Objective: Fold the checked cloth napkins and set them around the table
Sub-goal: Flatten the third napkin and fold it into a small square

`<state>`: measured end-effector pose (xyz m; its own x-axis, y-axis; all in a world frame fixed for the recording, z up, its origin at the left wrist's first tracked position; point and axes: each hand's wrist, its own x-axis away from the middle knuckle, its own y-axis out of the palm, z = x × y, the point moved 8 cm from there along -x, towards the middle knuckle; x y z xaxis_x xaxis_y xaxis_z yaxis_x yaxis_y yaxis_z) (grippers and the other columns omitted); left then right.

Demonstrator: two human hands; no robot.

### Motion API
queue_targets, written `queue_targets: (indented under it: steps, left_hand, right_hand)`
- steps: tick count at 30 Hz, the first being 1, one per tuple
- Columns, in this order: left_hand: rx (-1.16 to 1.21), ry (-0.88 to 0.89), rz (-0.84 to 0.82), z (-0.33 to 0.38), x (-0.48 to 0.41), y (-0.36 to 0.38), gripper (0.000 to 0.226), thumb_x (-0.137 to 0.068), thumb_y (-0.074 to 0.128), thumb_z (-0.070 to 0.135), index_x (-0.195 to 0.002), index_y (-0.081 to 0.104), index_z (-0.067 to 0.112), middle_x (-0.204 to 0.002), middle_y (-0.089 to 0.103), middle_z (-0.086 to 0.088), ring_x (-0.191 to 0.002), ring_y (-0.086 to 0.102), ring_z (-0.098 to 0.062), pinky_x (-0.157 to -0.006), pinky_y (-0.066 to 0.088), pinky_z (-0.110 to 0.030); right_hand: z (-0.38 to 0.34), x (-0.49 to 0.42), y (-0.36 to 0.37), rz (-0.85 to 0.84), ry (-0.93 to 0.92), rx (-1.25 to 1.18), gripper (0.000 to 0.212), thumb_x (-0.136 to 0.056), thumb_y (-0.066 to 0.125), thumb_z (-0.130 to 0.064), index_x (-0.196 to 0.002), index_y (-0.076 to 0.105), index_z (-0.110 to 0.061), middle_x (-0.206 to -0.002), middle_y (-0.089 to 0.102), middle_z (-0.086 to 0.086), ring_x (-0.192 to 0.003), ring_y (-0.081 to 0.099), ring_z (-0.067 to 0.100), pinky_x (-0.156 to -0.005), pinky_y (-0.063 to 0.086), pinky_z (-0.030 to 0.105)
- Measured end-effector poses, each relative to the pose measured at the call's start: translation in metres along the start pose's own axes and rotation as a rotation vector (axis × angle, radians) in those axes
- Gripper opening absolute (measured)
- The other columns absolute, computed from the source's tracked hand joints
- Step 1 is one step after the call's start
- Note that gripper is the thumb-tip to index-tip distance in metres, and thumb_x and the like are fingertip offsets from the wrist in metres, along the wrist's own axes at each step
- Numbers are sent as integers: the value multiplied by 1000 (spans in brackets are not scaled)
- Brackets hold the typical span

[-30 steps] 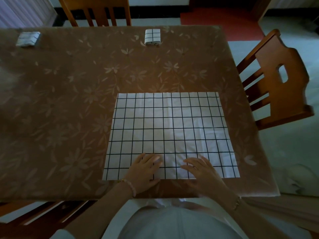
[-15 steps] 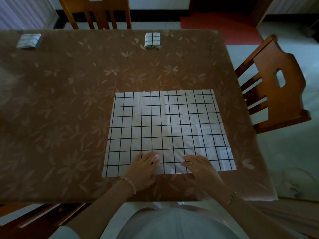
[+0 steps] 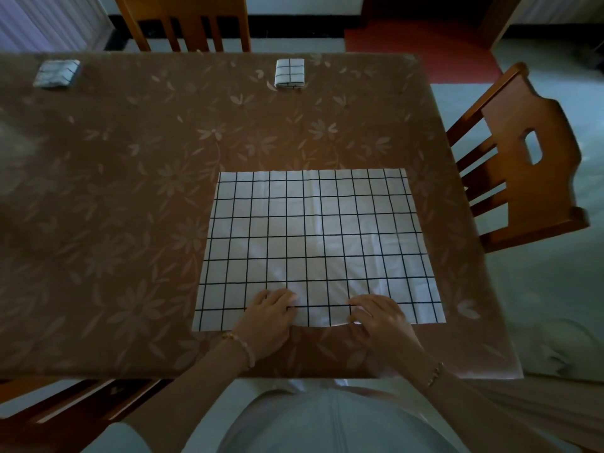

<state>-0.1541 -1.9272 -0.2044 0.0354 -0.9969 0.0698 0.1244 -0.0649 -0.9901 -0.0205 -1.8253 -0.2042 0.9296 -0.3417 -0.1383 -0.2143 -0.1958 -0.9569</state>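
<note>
Both hands' fingers have curled, left hand [image 3: 269, 317] and right hand [image 3: 380, 318] pinching the napkin [image 3: 317, 243] near edge.

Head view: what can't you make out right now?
- Near edge of the open napkin: left hand and right hand cover it, so the grip is unclear.
- Far-left folded napkin: blurred, folds unreadable.
- Table: left side cut off by the frame.

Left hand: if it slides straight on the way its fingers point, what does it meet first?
Only more of the spread checked napkin under the left hand. Beyond its far edge lies bare tablecloth; the folded napkin seems roughly in line, though distortion blurs that.
</note>
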Motion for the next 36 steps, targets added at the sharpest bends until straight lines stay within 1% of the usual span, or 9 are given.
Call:
queue_targets:
  steps: [2, 4, 6, 9, 12, 15, 20, 31, 36]
  left_hand:
    - [34, -7, -1, -1, -1, -3, 32, -74, 42, 20, -89, 69, 12, -101, 66, -5, -96, 64, -21, -83, 54, -37]
    - [94, -26, 25, -4, 0, -7, 26, -71, 56, 20, -94, 66, 14, -101, 66, -3, -93, 65, -17, -83, 54, -33]
    - [177, -52, 18, -8, 1, -10, 28, -73, 59, 24, -99, 63, 14, -105, 64, -3, -94, 64, -16, -87, 51, -30]
    - [284, -118, -51, -16, 0, -10, 28, -86, 44, 27, -107, 55, 13, -123, 54, -4, -103, 57, -15, -95, 45, -27]
    - [189, -93, -58, -16, 2, -9, 36, -86, 38, 34, -110, 56, 13, -123, 56, -5, -109, 56, -18, -97, 45, -30]
    - [27, -64, -104, -16, 10, 0, 49, -74, 43, 44, -111, 62, 17, -113, 64, -2, -105, 61, -18, -89, 51, -35]
    - [-19, -77, -78, -24, 22, 6, 65, -45, 85, 21, -107, 67, 13, -108, 67, -3, -98, 65, -18, -83, 54, -38]
    - [-75, -130, -49, -77, 61, -4, 47, -45, 88, 10, -89, 72, 11, -98, 70, -6, -87, 68, -20, -71, 56, -32]
    - [-14, -176, -78, -88, 62, -8, 33, -54, 86, 9, -83, 70, 9, -90, 68, -6, -79, 67, -19, -65, 56, -26]
  right_hand:
    - [1, 1, 0, -1, 2, -9, 6, -75, 67, -27, -79, 66, -23, -101, 66, -4, -97, 61, 13, -84, 52, 33]
    - [4, 2, 3, -35, 33, -39, 21, -66, 77, -29, -84, 67, -24, -103, 66, -5, -98, 61, 13, -85, 52, 34]
    - [5, 3, 4, -45, 33, -42, 27, -68, 71, -34, -92, 66, -25, -106, 65, -6, -100, 60, 13, -88, 50, 35]
    - [1, 2, 0, -22, 35, -53, 21, -78, 53, -33, -90, 66, -23, -100, 66, -5, -96, 62, 13, -87, 48, 31]
    - [5, -1, -11, 43, 122, -102, 5, -79, 60, -24, -81, 63, -21, -89, 66, -5, -85, 64, 11, -82, 44, 22]
    - [9, -4, -15, 29, 183, -143, 24, -66, 78, -13, -82, 62, -21, -88, 66, -5, -83, 64, 10, -81, 43, 20]
    - [13, -1, -11, -42, 193, -117, 23, -69, 78, -15, -86, 64, -21, -96, 68, -4, -90, 65, 10, -84, 43, 19]
    - [36, 12, -14, -110, 140, 19, 26, -65, 81, -13, -87, 68, -15, -91, 68, -1, -81, 66, 14, -71, 55, 27]
    - [53, 11, -22, -141, 241, -92, 10, -76, 72, -12, -81, 64, -17, -83, 64, -3, -76, 62, 14, -68, 44, 20]
